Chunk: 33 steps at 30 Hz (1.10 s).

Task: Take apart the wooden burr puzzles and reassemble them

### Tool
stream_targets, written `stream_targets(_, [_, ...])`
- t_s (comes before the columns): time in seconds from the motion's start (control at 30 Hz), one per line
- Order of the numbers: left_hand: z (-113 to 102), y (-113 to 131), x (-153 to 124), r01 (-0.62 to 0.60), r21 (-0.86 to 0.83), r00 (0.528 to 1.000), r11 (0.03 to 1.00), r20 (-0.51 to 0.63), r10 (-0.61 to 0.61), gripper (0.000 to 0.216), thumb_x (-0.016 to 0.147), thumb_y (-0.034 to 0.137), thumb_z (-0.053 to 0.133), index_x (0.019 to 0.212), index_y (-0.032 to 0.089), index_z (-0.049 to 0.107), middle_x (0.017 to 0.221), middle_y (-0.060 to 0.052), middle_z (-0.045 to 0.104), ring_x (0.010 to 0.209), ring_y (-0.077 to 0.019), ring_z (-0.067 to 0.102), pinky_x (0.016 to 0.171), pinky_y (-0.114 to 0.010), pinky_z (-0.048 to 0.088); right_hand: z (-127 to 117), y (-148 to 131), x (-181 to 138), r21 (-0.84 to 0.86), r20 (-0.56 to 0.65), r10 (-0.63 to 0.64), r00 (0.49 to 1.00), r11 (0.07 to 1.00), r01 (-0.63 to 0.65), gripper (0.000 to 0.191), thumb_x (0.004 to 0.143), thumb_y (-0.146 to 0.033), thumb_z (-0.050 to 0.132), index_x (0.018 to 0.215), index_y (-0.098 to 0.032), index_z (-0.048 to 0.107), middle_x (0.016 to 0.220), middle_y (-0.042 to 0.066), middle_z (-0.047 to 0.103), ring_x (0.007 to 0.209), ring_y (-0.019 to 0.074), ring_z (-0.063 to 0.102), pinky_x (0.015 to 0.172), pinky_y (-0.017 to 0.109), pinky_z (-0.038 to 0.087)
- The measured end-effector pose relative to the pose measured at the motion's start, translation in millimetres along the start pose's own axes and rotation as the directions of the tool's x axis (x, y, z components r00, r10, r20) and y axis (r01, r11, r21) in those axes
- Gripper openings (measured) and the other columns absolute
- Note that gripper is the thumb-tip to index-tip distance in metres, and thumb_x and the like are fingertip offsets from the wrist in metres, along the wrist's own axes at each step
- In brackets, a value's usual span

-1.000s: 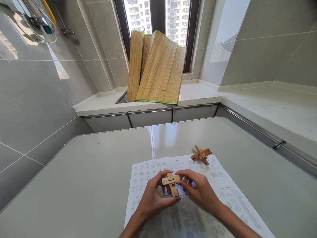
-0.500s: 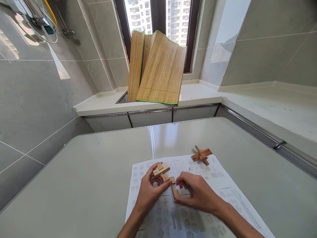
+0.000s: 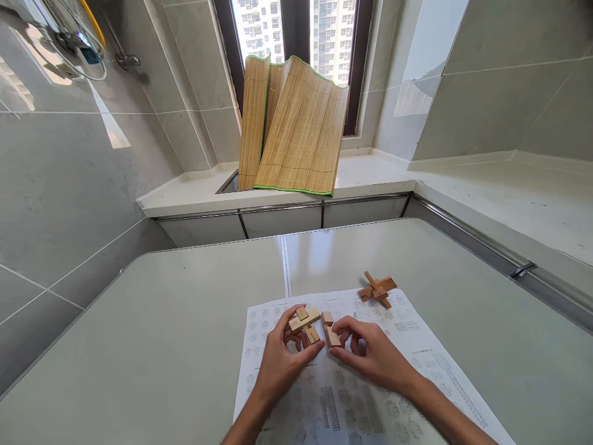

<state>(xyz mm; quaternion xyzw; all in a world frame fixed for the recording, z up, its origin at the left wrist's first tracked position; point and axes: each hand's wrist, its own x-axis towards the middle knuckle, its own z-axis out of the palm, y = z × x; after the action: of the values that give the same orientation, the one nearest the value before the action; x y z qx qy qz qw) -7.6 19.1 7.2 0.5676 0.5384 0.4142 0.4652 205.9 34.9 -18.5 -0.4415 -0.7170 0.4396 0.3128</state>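
Note:
My left hand (image 3: 288,346) is closed around a small cluster of interlocked wooden puzzle pieces (image 3: 304,321), pale and crossing one another, with its thumb along the near side. Just to the right, my right hand (image 3: 365,349) pinches a single notched wooden puzzle piece (image 3: 331,332) between thumb and fingers. A narrow gap lies between that piece and the cluster. Both hands are over a printed sheet (image 3: 319,377) covered with small diagrams. Beyond my right hand, a darker assembled wooden cross puzzle (image 3: 377,290) rests at the sheet's far right edge.
The sheet lies on a pale grey table (image 3: 162,346) with a seam down its middle. Past the table's far edge runs a metal rail (image 3: 282,208) below a white ledge (image 3: 370,173). A folded bamboo mat (image 3: 301,130) leans against the window. Tiled walls stand on both sides.
My right hand has raised the notched piece away from me and turned it more upright beside the cluster. My left hand has shifted slightly right, tilting the cluster a little.

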Motion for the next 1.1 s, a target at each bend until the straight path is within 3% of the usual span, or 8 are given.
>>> stream_targets(0.17, [2.2, 0.9, -2.3, -0.052, 0.084, 0.999, 0.995, 0.013, 0.051, 0.061, 0.075, 0.03, 0.081, 0.131, 0.025, 0.058, 0.117, -0.005, 0.072, 0.106, -0.0253, 0.068, 0.094, -0.036, 0.055, -5.2, -3.8, 2.6, 0.194, 0.027, 0.072, 0.997, 0.978, -0.075, 0.034, 0.084, -0.053, 0.072, 0.099, -0.024, 0.064, 0.079, 0.0, 0.063, 0.067, 0.0156, 0.055, 0.058, 0.026, 0.044])
stream_targets(0.37, [2.5, 1.3, -3.5, -0.095, 0.103, 0.993, 0.99, 0.074, 0.087, 0.061, 0.076, 0.028, 0.08, 0.132, 0.026, 0.056, 0.116, -0.004, 0.072, 0.106, -0.0242, 0.068, 0.099, -0.038, 0.053, -9.2, 5.1, 3.7, 0.37, 0.169, 0.13, 0.977, 0.911, -0.185, 0.038, 0.084, -0.055, 0.073, 0.102, -0.023, 0.064, 0.071, -0.004, 0.058, 0.06, 0.0126, 0.051, 0.055, 0.024, 0.041])
stream_targets(0.47, [2.6, 1.8, -4.3, -0.106, 0.1, 0.992, 0.989, 0.082, 0.098, 0.062, 0.076, 0.028, 0.079, 0.133, 0.027, 0.055, 0.117, -0.004, 0.071, 0.105, -0.0237, 0.068, 0.097, -0.037, 0.053, -9.8, 7.1, 3.7, 0.5, 0.216, 0.117, 0.969, 0.839, -0.213, 0.038, 0.08, -0.051, 0.078, 0.103, -0.024, 0.063, 0.094, 0.002, 0.067, 0.07, 0.0149, 0.061, 0.059, 0.026, 0.049])
stream_targets(0.57, [3.4, 1.6, -5.3, -0.127, 0.093, 0.99, 0.988, 0.077, 0.12, 0.063, 0.076, 0.031, 0.081, 0.133, 0.027, 0.055, 0.114, -0.004, 0.071, 0.102, -0.0227, 0.068, 0.094, -0.034, 0.054, -10.4, 3.9, 3.6, 0.595, 0.252, 0.075, 0.965, 0.774, -0.216, 0.036, 0.08, -0.049, 0.079, 0.098, -0.022, 0.062, 0.122, 0.008, 0.065, 0.082, 0.0183, 0.068, 0.061, 0.028, 0.055])
stream_targets(0.77, [4.0, -2.2, -7.0, -0.167, 0.111, 0.979, 0.98, 0.134, 0.151, 0.061, 0.074, 0.027, 0.081, 0.13, 0.027, 0.056, 0.091, 0.001, 0.067, 0.074, -0.0148, 0.06, 0.071, -0.026, 0.052, -10.1, 3.3, 4.2, 0.635, 0.3, 0.033, 0.953, 0.739, -0.225, 0.041, 0.081, -0.042, 0.081, 0.103, -0.024, 0.051, 0.112, 0.007, 0.069, 0.081, 0.0216, 0.076, 0.055, 0.025, 0.052])
stream_targets(1.1, [3.3, -4.3, -7.1, -0.243, 0.197, 0.952, 0.95, 0.235, 0.194, 0.062, 0.07, 0.019, 0.078, 0.129, 0.024, 0.057, 0.089, 0.001, 0.065, 0.069, -0.0126, 0.054, 0.069, -0.025, 0.049, -7.9, 12.3, 5.9, 0.601, 0.312, 0.058, 0.948, 0.761, -0.244, 0.043, 0.084, -0.046, 0.078, 0.104, -0.024, 0.047, 0.102, 0.003, 0.07, 0.066, 0.0156, 0.071, 0.054, 0.026, 0.053])
